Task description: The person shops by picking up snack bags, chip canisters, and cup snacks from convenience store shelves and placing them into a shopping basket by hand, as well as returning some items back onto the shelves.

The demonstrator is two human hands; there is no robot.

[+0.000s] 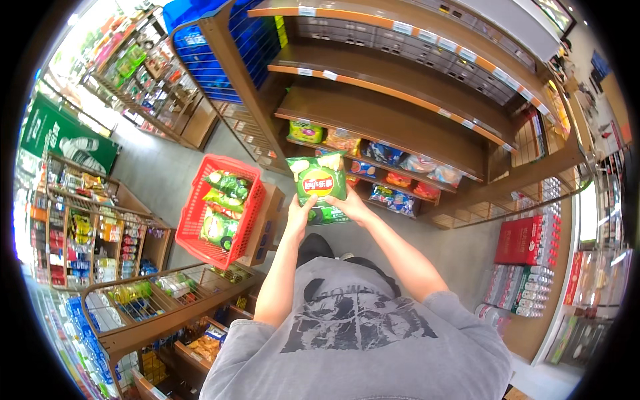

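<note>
A green bag of potato chips [319,175] is held upright in front of my body, its front turned up toward me. My left hand [302,212] grips its lower left side, thumb on the front. On the lower right, my right hand [348,204] grips it in the same way. Below the bag, between my hands, shows more green packaging [325,214]; whether it is a second bag I cannot tell. To the left, a red plastic basket [189,225] holds several green snack bags [219,227], standing on a cardboard box [268,220].
Ahead stands a brown shelving unit [380,110] with bare upper boards and several snack bags [383,153] low down. A wire-sided rack [117,340] is at my lower left. On the right are stacked drinks [517,287] and a red carton [517,241]. Grey floor [427,247] shows between.
</note>
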